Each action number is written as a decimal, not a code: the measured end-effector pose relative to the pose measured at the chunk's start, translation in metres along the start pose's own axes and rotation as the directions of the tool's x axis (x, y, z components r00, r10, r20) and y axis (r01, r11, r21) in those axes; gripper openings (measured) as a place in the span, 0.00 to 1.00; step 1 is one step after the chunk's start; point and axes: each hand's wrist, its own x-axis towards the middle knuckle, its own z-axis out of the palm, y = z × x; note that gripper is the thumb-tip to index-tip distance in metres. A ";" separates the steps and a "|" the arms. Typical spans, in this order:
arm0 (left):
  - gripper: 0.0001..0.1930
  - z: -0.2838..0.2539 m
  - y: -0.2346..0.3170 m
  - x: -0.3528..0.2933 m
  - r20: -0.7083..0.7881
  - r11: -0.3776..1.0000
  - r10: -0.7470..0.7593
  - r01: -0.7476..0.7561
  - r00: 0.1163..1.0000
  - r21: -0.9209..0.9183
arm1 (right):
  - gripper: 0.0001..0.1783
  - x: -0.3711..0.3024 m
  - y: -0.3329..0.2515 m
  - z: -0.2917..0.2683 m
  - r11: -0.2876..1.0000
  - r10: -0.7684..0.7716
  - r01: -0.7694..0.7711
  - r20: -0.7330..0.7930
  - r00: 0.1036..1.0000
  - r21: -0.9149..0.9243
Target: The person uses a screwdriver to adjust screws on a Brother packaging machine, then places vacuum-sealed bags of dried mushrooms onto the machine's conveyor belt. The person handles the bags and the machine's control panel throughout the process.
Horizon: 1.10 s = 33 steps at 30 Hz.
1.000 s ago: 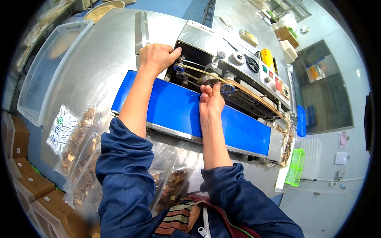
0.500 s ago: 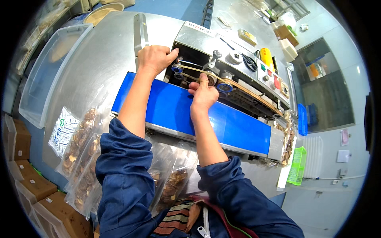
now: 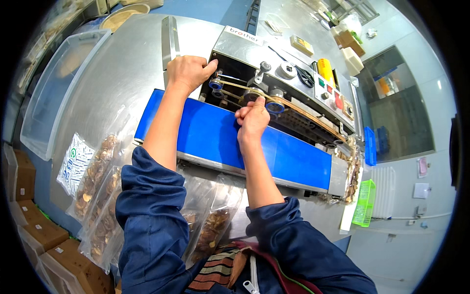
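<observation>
A band sealing machine (image 3: 240, 51) with a metal housing stands before me, its front open on pulleys and a narrow belt (image 3: 308, 113). My left hand (image 3: 188, 73) is closed over the housing's left end, thumb along its upper edge. My right hand (image 3: 253, 120) is at the belt, fingers curled and thumb pressed up beside a round dark wheel (image 3: 253, 94) and a blue-rimmed pulley (image 3: 275, 107). What it pinches is hidden by the fingers. Below both hands runs the blue conveyor belt (image 3: 293, 157); my left forearm crosses over its left part.
Clear bags of dried brown slices (image 3: 98, 171) lie at the table's near left, with more bags (image 3: 213, 230) before me. On the housing sit a tape roll (image 3: 287, 71), black scissors (image 3: 304, 76) and a yellow cylinder (image 3: 325, 70). A clear bin (image 3: 36, 117) stands left, a green basket (image 3: 363, 203) right.
My right hand has shifted slightly to the right along the belt, and its thumb has moved off the front of the round wheel. My left hand keeps its hold on the housing.
</observation>
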 end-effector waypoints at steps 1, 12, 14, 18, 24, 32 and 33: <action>0.23 0.000 0.001 0.000 -0.003 1.000 0.002 -0.002 1.000 -0.006 | 0.22 0.002 0.002 0.000 0.999 -0.019 0.019 -0.002 1.000 0.049; 0.23 0.000 0.002 -0.001 -0.006 1.000 -0.001 0.001 1.000 -0.016 | 0.15 0.003 0.012 0.014 0.975 -0.110 0.124 -0.086 0.990 0.184; 0.23 0.000 0.002 -0.001 -0.007 1.000 -0.003 0.003 1.000 -0.023 | 0.14 0.003 0.010 0.016 0.978 -0.128 0.141 -0.092 0.988 0.155; 0.23 0.002 0.001 0.000 -0.020 1.000 0.001 -0.001 1.000 -0.014 | 0.13 0.001 0.007 0.022 0.988 -0.126 0.137 -0.137 0.982 0.069; 0.23 0.002 -0.001 0.000 -0.032 0.999 0.005 -0.006 0.999 -0.032 | 0.14 0.001 0.000 0.028 0.990 -0.137 0.131 -0.181 0.974 -0.046; 0.22 -0.005 0.005 0.003 0.080 1.000 -0.021 0.021 0.997 -0.004 | 0.17 0.001 -0.008 0.009 0.936 -0.250 0.229 -0.044 0.967 -0.269; 0.22 -0.007 0.007 0.004 0.095 1.000 -0.022 0.022 0.995 0.000 | 0.17 0.004 -0.009 0.012 0.941 -0.246 0.220 -0.072 0.967 -0.256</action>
